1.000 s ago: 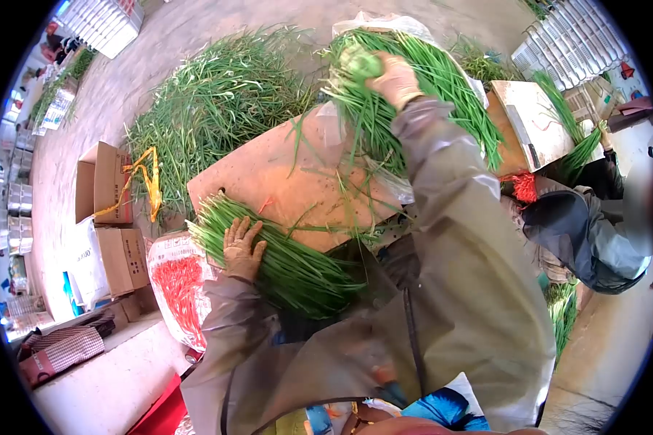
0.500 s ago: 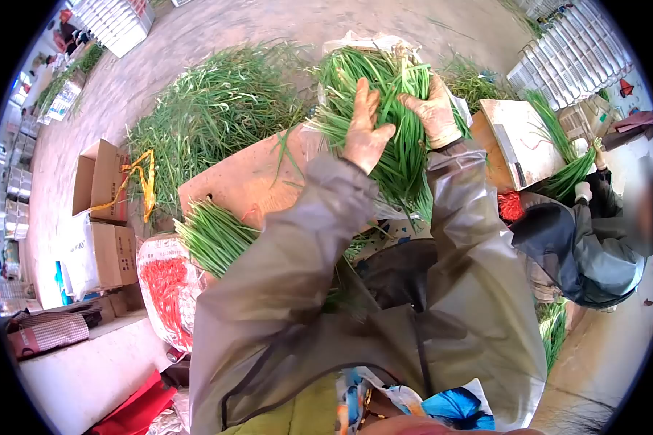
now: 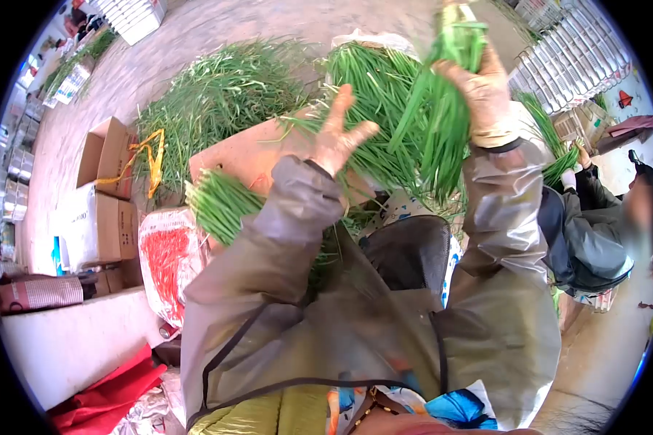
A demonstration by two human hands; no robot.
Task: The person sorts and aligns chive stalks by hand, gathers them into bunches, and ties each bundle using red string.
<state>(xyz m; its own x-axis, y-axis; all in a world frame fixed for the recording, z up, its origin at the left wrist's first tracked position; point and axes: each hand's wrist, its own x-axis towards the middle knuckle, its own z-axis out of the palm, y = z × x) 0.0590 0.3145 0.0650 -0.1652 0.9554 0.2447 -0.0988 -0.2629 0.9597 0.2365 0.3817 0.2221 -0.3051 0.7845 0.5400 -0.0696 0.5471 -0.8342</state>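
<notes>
Green stalks point(image 3: 450, 109) form a bunch in my right hand point(image 3: 486, 98), raised above a larger heap of the same stalks point(image 3: 374, 80) on white plastic. My left hand point(image 3: 339, 135) is beside that heap's left edge, fingers spread, holding nothing. Below it lies an orange-brown board point(image 3: 239, 154). A second bunch of green stalks point(image 3: 223, 206) rests at the board's lower left, partly hidden by my left sleeve. Loose stalks are scattered around the board's right side.
A loose grass pile point(image 3: 210, 94) lies behind the board. Left are cardboard boxes point(image 3: 116, 232) and a bag of red ties point(image 3: 165, 264). A co-worker point(image 3: 591, 232) sits at the right, below stacked white crates point(image 3: 577, 58).
My left hand has moved from the lower-left bunch to beside the heap and is open. My right hand has lifted a bunch of stalks up and to the right.
</notes>
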